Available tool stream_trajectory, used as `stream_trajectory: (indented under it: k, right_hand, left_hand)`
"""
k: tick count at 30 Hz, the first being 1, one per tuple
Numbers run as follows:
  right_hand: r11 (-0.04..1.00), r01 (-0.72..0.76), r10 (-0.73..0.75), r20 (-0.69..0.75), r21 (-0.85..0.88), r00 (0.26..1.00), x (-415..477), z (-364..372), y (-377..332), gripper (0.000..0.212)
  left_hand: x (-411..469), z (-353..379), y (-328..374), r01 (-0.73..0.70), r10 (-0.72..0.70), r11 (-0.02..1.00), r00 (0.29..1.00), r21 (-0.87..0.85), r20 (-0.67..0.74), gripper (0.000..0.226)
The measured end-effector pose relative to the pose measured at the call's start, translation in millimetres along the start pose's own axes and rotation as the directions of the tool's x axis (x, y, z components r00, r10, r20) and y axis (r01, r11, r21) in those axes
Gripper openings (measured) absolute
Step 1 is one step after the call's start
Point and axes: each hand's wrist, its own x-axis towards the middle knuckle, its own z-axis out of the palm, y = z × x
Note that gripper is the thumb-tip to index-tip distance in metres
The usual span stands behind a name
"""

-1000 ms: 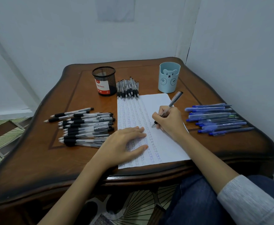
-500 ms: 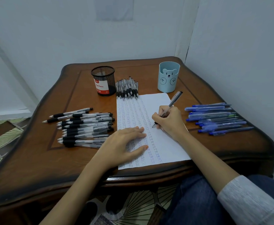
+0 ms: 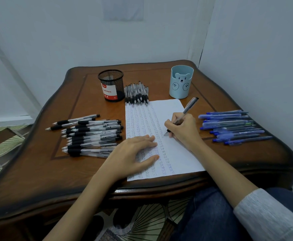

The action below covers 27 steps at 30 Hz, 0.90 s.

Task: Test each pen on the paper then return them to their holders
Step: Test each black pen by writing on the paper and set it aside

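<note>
Brown wooden table (image 3: 38, 171) carries a white paper sheet (image 3: 168, 108), held flat by the spread left hand (image 3: 133, 153). Right hand (image 3: 184, 131) pinches a grey pen (image 3: 188, 108), apparently mid-test; next it probably needs lifting away.

The slim grey pen (image 3: 185, 111) gripped by the right hand (image 3: 184, 131) has leaned its top slightly rightwards, its tip barely shifting on the white paper sheet (image 3: 168, 108)

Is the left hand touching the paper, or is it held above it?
Touching. The head view shows the left hand lying flat on the paper, fingers straight over its written rows, no gap visible beneath.
</note>
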Motion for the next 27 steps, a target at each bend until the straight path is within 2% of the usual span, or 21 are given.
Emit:
stream_trajectory:
  k: [3, 6, 9, 11, 14, 18, 27]
  right_hand:
    - [1.0, 0.024, -0.024, -0.008, -0.001, 1.0, -1.4, 1.3, 0.4, 0.025]
    - [0.999, -0.022, 0.022, -0.013, 0.04, 1.0, -0.1, 0.6, -0.2, 0.027]
    - [0.951, -0.146, 0.156, -0.014, 0.273, 0.988, 3.4, -3.0, -2.5, 0.035]
    - [0.917, -0.2, 0.22, -0.02, 0.345, 0.975, 5.2, -4.5, -4.4, 0.036]
    - [0.938, -0.172, 0.187, -0.02, 0.302, 0.982, 6.4, -4.6, -1.4, 0.023]
    - [0.962, -0.089, 0.088, 0.015, 0.26, 0.996, 4.6, -5.6, 0.3, 0.034]
    - [0.993, -0.032, 0.027, 0.048, 0.111, 0.998, 2.5, -4.6, -0.4, 0.022]
  left_hand:
    - [-0.3, -0.8, 0.9, -0.001, 0.001, 1.0, 1.0, 0.004, 0.004, 0.052]
    - [-1.0, -1.6, 2.1, 0.01, -0.01, 1.0, 1.0, 0.016, 0.001, 0.053]
    - [-1.8, -1.2, 2.6, 0.04, -0.038, 0.997, 0.998, 0.065, -0.043, 0.056]
    - [-1.8, -1.0, 2.1, 0.074, -0.067, 0.993, 0.995, 0.09, -0.073, 0.059]
    - [-1.4, 0.2, 1.3, 0.11, -0.101, 0.989, 0.991, 0.104, -0.089, 0.06]
    - [-1.3, -0.2, 1.5, 0.122, -0.113, 0.987, 0.989, 0.102, -0.095, 0.058]
    - [-1.0, -1.3, 3.7, 0.13, -0.12, 0.988, 0.987, 0.088, -0.103, 0.056]
